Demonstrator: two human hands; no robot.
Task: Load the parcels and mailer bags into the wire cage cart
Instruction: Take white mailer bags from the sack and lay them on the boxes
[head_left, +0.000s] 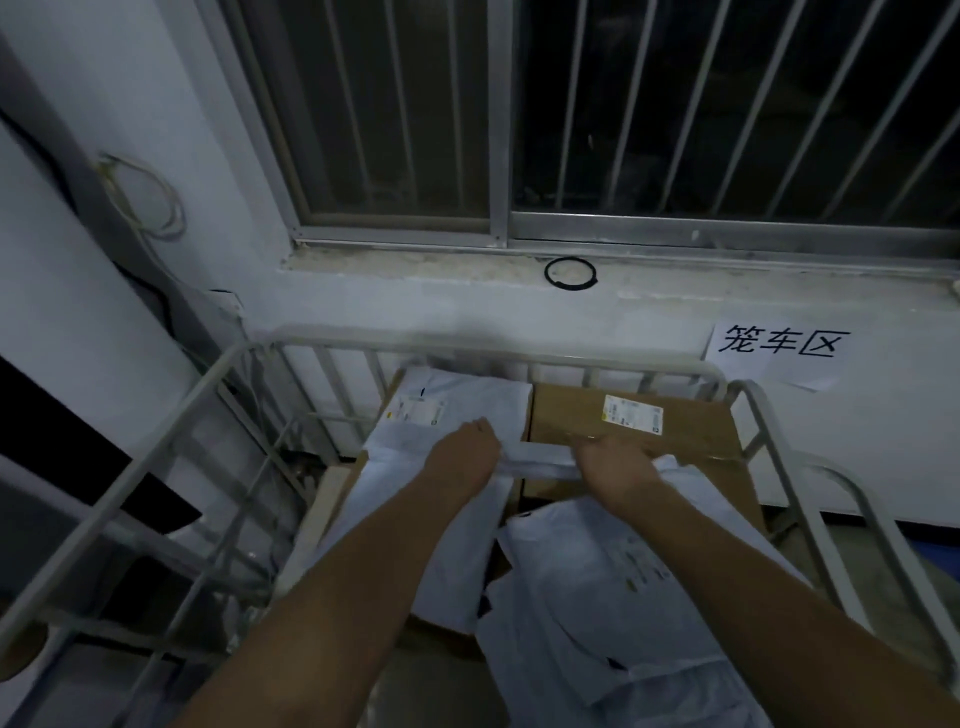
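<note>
Inside the wire cage cart (519, 354), a white mailer bag (540, 464) stretches between both hands above a cardboard box (639, 431). The left hand (467, 449) curls its fingers over one end and the right hand (613, 465) clamps the other. Lay it flat against the back bars, then release evenly.

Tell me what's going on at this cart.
A person leans over the wire cage cart with both arms reaching in. The left hand and right hand appear to grip the edge of a white mailer bag, stretched between them beside a labelled cardboard box. More mailer bags are piled nearer the person, so the cart is already partly loaded.
</note>
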